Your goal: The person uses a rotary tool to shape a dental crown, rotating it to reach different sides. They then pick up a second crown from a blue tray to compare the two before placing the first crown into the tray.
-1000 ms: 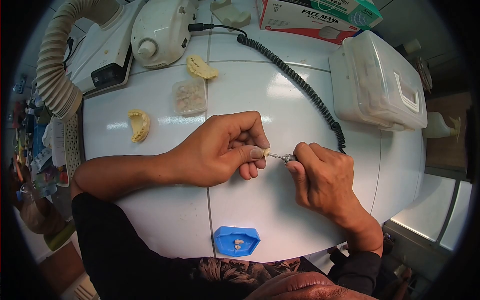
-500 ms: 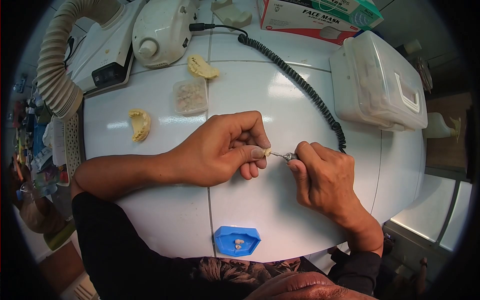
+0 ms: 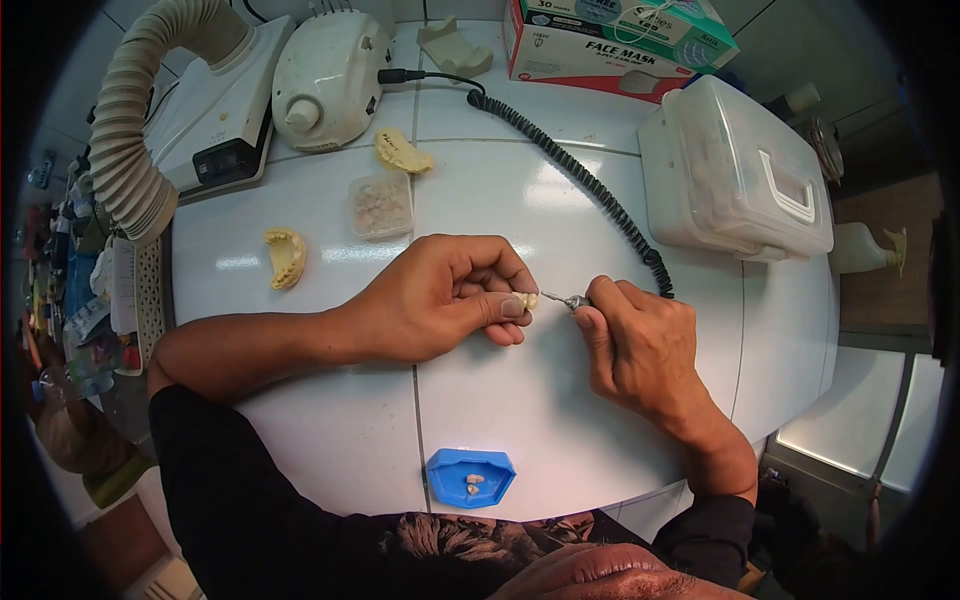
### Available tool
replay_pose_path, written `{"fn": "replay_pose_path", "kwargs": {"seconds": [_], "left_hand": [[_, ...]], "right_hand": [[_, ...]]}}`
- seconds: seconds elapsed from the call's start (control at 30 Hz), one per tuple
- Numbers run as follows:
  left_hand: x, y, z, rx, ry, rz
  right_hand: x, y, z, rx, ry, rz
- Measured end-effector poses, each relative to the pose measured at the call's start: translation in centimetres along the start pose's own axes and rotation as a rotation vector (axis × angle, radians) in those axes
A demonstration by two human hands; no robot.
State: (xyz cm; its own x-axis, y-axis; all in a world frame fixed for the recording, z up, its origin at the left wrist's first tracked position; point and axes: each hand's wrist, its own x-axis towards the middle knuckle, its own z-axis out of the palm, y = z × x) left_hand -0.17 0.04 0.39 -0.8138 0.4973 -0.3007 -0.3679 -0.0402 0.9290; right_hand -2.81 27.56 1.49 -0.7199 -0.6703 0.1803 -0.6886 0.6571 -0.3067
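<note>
At the middle of the white desk (image 3: 330, 430), the left hand (image 3: 430, 300) pinches a small cream tooth-like piece (image 3: 526, 300) between thumb and fingertips, its right end showing beyond the thumb. The right hand (image 3: 645, 345) is closed around a metal handpiece (image 3: 575, 302), mostly hidden by the fingers; its thin bit points left at the piece, and I cannot tell whether the two touch. Near the front edge sits a blue tray (image 3: 441, 467) with small tooth-like bits (image 3: 473, 484) inside. Left of the hands lies a yellowish dental cast (image 3: 287, 260); farther back, a clear box (image 3: 385, 236) of pale pieces stands just beside a second cast (image 3: 402, 152). At the far left are a white control unit (image 3: 330, 80) and a ribbed hose (image 3: 125, 150). A black coiled cord (image 3: 590, 180) runs from that unit toward the right hand. At the far right, a lidded white case (image 3: 740, 170) stands beside face-mask boxes (image 3: 600, 60).
</note>
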Motion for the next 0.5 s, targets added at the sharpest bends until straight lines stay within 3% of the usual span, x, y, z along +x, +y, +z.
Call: {"fn": "replay_pose_path", "kwargs": {"seconds": [0.5], "left_hand": [[-0.16, 0.09, -0.02, 0.030, -0.010, 0.004]], "right_hand": [[0.20, -0.15, -0.11, -0.001, -0.033, -0.061]]}}
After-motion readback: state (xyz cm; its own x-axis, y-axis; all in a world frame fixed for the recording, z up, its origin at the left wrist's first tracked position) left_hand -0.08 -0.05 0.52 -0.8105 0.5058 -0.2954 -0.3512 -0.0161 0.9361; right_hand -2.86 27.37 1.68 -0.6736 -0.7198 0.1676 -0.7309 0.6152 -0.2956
